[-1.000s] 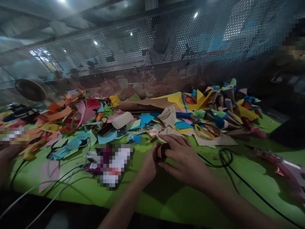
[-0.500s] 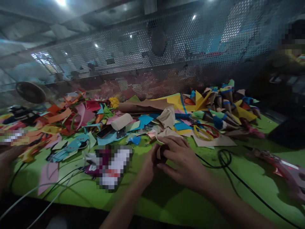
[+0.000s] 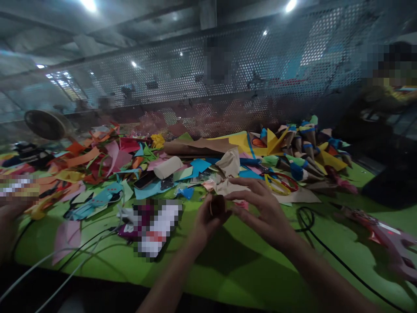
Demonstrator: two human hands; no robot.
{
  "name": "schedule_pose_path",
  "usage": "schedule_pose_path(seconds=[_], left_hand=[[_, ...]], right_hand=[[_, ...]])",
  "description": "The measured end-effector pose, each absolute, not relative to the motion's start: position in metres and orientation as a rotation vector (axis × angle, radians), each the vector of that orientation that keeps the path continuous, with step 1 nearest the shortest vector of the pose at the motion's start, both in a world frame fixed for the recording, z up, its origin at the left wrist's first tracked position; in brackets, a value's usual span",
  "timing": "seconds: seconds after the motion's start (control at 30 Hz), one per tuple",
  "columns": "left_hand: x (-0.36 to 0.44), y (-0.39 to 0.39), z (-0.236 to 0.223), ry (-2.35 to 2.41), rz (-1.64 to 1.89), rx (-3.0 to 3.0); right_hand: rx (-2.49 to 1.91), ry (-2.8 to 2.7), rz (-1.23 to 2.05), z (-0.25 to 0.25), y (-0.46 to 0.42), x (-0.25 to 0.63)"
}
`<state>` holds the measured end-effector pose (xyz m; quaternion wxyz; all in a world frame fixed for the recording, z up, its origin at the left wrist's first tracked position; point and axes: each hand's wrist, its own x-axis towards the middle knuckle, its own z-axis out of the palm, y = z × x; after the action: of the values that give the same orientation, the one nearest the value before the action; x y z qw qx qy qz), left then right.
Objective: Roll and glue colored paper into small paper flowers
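My left hand (image 3: 205,228) is closed round a small rolled tube of brown paper (image 3: 217,206), its dark open end facing me. Just to the right, my right hand (image 3: 260,211) has its fingers spread, the tips close beside the tube's rim. Whether a fingertip touches the paper I cannot tell. Behind both hands lie crumpled tan paper (image 3: 229,163) and scissors with yellow and red handles (image 3: 279,184).
Coloured paper scraps (image 3: 110,156) heap along the back of the green table (image 3: 260,278). Wrapped paper cones (image 3: 302,143) pile at back right. A pink glue gun (image 3: 387,237) and black cord (image 3: 339,252) lie right. Another person's hand (image 3: 13,213) is at left.
My right hand has drawn off the brown paper tube to the right, and its fingers have spread. My left hand keeps hold of the tube, whose opening now shows more.
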<state>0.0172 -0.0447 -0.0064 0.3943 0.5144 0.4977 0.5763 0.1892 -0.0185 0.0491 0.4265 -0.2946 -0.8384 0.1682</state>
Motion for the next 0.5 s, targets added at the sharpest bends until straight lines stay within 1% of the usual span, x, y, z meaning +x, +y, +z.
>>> schedule_pose_path(seconds=[0.1, 0.2, 0.3, 0.43, 0.5], left_hand=[[0.018, -0.049, 0.001, 1.181, 1.486, 1.255], [0.019, -0.048, -0.002, 1.138, 1.53, 1.223], [0.018, -0.041, -0.013, 1.2, 1.544, 1.187], [0.014, -0.036, -0.021, 1.257, 1.539, 1.227], [0.011, -0.037, -0.021, 1.368, 1.448, 1.351]], right_hand=[[-0.775, -1.967, 0.444, 0.045, -0.004, 0.196], [-0.946, -1.848, 0.472, 0.039, 0.029, 0.199], [-1.16, -1.809, 0.583, 0.035, 0.076, 0.196], [-1.324, -1.807, 0.574, 0.029, 0.133, 0.182], [-1.439, -1.809, 0.571, 0.024, 0.149, 0.173]])
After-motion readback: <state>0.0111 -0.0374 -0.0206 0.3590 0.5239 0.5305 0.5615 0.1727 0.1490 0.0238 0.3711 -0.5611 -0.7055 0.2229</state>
